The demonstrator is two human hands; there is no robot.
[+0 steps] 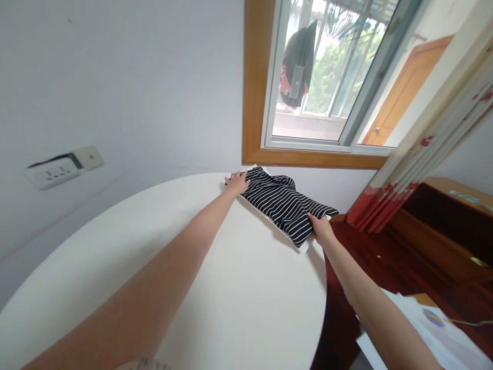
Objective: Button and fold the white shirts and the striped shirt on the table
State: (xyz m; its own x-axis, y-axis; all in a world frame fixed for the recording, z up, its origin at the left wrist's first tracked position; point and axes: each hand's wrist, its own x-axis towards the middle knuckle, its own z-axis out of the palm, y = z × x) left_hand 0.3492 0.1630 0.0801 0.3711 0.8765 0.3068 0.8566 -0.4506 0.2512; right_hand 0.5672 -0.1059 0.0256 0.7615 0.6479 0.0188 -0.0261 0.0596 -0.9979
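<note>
A black cloth with thin white stripes (pixel 275 200) lies rumpled at the far right of the round white table (pixel 246 288). White material shows along its edges; I cannot tell whether this is a backing or a separate sheet. My left hand (pixel 238 183) rests on the cloth's far left end, fingers spread and pressed flat. At the near right corner my right hand (pixel 321 226) grips the cloth, thumb on top and fingers beneath. That corner is lifted a little at the table's edge.
The wall holds a socket (pixel 54 172) at left and a wood-framed window (pixel 252 103) behind the cloth. A red and white curtain (pixel 379 205) hangs at right. Wooden furniture (pixel 442 241) stands beyond the dark red floor. Papers (pixel 442 329) lie at lower right, below my right arm.
</note>
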